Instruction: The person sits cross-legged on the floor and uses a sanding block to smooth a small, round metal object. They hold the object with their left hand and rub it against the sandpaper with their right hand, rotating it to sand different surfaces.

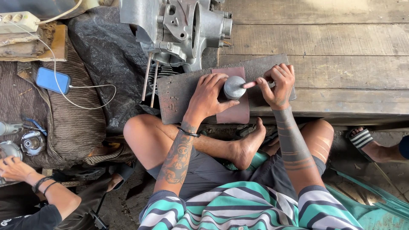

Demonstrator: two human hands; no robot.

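1. I watched the left hand (209, 94) clasp a small round grey metal part (234, 87), fingers curled over its 9 o'clock side and thumb stretched along its 6 o'clock edge.
2. The right hand (277, 85) was clenched around a thin tool with a pink tip (249, 84); that tip touched the metal part at its 3 o'clock edge.
3. The metal part stood on a reddish-brown sheet of abrasive paper (234, 111), which lay on a dark, worn board (179, 96) serving as the worktop.
4. The board rested on a platform of wooden planks (332, 42) that reached away toward 12 and 3 o'clock.
5. At 11 o'clock from the hands I saw a silvery engine casing (179, 25), with two long studs (150, 79) pointing down from it beside the board.
6. Farther out at 9 o'clock lay a blue phone (53, 80) on a brown striped cloth (76, 119), with a white cable plugged into it.
7. Another person's hand (16, 169) worked on round metal pieces (32, 142) at 8 o'clock, well apart from the board.
8. Someone's foot in a striped sandal (365, 142) showed at 4 o'clock.
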